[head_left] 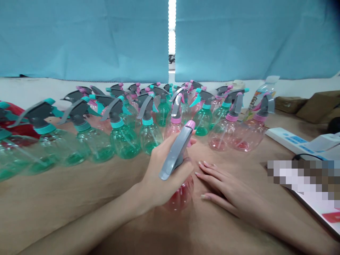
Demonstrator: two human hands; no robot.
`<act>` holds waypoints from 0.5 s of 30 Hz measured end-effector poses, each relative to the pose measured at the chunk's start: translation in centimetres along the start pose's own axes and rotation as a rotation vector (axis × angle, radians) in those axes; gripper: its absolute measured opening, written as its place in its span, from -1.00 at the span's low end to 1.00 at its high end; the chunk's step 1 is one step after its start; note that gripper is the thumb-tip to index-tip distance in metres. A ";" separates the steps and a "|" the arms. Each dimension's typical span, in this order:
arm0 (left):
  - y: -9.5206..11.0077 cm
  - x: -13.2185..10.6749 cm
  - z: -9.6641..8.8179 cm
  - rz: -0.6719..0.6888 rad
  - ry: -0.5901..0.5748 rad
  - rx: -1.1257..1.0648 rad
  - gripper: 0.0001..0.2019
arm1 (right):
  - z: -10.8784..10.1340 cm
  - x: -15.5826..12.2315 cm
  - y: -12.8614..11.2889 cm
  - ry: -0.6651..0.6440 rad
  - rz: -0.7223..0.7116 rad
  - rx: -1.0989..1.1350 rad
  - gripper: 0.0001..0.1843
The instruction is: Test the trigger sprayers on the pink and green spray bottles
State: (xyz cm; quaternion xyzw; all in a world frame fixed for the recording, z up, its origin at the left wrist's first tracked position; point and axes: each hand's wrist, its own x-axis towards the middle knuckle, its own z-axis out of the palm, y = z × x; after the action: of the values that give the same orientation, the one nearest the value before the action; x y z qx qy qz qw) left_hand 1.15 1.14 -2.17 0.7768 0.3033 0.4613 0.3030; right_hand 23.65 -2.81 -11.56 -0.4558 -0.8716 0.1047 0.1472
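My left hand (pixel 162 173) is wrapped round the neck and spray head of a pink spray bottle (pixel 180 198) that stands on the brown table (pixel 111 209). The bottle's grey head with its pink nozzle tip points away from me, and the hand covers its collar. To the right of it, my right hand (pixel 225 186) lies on the table with its fingers stretched out, holding nothing. Just beyond my left hand stands another pink spray bottle (pixel 172 129), partly hidden. Green spray bottles (pixel 124 141) with turquoise collars line up to the left.
Two pink spray bottles (pixel 245 138) stand at the right, in front of a clear drink bottle (pixel 261 95). Farther right are cardboard boxes (pixel 316 106), a white power strip (pixel 289 138) and a partly pixelated flat object (pixel 310 193). Blue curtains (pixel 87 39) hang behind.
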 end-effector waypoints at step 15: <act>0.2 0.0 0.1 0.002 0.018 0.005 -0.71 | -0.2 0.1 -0.2 0.010 -0.005 -0.014 -0.44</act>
State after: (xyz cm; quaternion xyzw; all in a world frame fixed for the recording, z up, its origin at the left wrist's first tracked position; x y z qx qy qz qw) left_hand 1.26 1.01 -2.09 0.7737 0.3063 0.4678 0.2977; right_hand 23.52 -2.86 -11.31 -0.4551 -0.8727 0.0960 0.1486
